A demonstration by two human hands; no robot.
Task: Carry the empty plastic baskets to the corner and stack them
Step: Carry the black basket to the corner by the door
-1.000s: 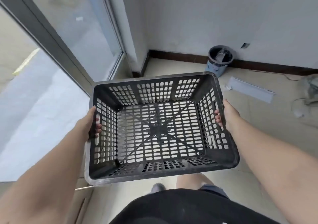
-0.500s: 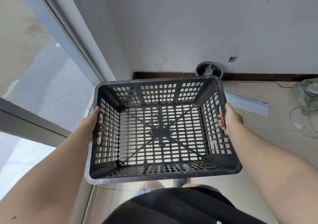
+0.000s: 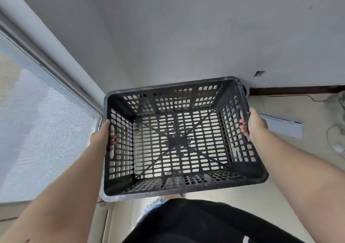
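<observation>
A black plastic basket (image 3: 259, 175) with slotted walls and floor is held level in front of me, above the tiled floor. It is empty. My left hand (image 3: 100, 137) grips its left wall, fingers through the handle slot. My right hand (image 3: 254, 124) grips the right wall the same way. The basket's far edge hangs close to the room corner where the white wall meets the window frame. No other basket is visible.
A large window (image 3: 43, 130) with a grey frame runs along the left. A white wall (image 3: 186, 37) with dark skirting (image 3: 298, 89) is ahead. A pale flat strip (image 3: 283, 126), a cable and a plug lie on the floor at right.
I have moved closer to the corner with the basket. The wall fills more of the view, and the small bin by the skirting is now hidden behind the basket's far right corner.
</observation>
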